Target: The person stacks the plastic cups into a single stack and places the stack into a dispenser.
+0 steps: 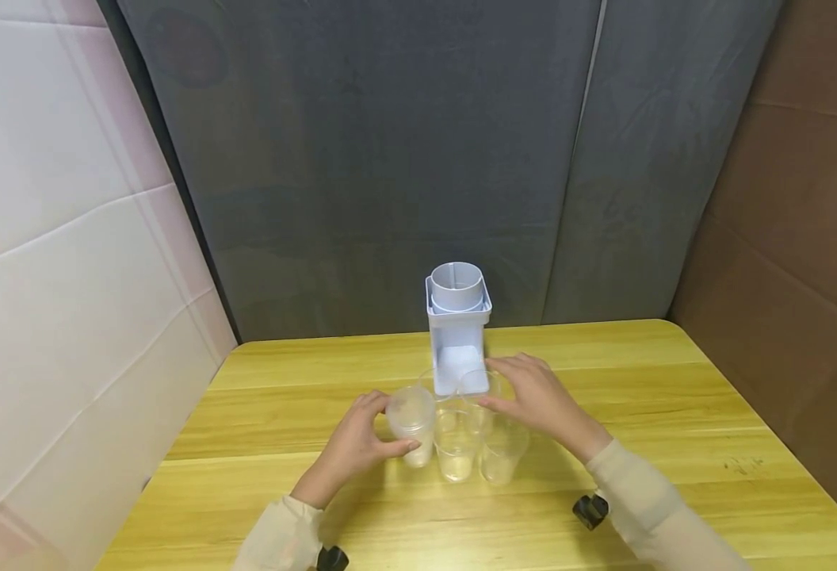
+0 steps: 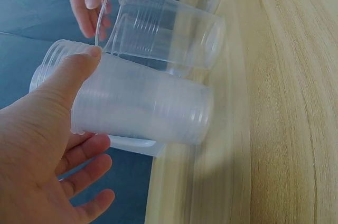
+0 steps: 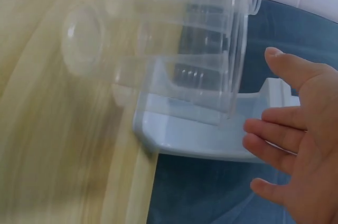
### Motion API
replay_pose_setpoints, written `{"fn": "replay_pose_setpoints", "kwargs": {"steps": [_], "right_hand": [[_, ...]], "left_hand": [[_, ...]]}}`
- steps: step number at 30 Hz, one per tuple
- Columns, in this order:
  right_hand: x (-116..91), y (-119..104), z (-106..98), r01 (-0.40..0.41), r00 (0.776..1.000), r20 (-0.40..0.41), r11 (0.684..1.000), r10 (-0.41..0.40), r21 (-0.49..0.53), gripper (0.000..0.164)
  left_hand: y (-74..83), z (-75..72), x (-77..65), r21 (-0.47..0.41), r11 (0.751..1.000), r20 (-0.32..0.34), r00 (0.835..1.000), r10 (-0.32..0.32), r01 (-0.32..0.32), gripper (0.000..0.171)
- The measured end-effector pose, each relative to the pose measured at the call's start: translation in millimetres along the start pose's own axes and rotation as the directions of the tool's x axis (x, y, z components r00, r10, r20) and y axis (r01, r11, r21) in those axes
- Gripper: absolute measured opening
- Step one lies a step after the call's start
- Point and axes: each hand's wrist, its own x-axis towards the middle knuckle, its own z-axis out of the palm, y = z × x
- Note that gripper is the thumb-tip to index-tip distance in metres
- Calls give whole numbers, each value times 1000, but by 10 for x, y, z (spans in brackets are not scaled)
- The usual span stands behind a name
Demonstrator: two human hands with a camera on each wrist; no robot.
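My left hand (image 1: 354,448) grips a stack of nested clear plastic cups (image 1: 416,436), its thumb lying along the upper part near the rims in the left wrist view. The stack (image 2: 142,97) looks cloudy where the walls overlap. Beside it, several single clear cups stand upright in a cluster, among them a front middle cup (image 1: 456,456) and a front right cup (image 1: 500,464). My right hand (image 1: 536,396) is at the right of the cluster, thumb and fingers spread. In the right wrist view, the right hand (image 3: 301,134) is apart from the cup rims and holds nothing.
Just behind the cups stands a white plastic dispenser (image 1: 457,333) with a round tube in its top. The wooden table (image 1: 304,396) ends at a dark grey panel (image 1: 390,174), with a white wall (image 1: 76,262) on the left and a brown one (image 1: 796,222) on the right.
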Motion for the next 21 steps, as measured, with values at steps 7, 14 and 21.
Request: {"fn": "replay_pose_setpoints", "kwargs": {"steps": [7, 14, 21], "right_hand": [[-18, 29, 60, -52, 999, 3, 998, 52, -28, 67], [-16, 21, 135, -56, 998, -33, 997, 54, -60, 70], [-4, 8, 180, -43, 998, -38, 997, 41, -59, 68]], "left_hand": [[13, -1, 0, -2, 1000, -3, 1000, 4, -4, 61], [20, 5, -1, -1, 1000, 6, 1000, 0, 0, 66], [23, -9, 4, -14, 1000, 4, 1000, 12, -12, 69]]}}
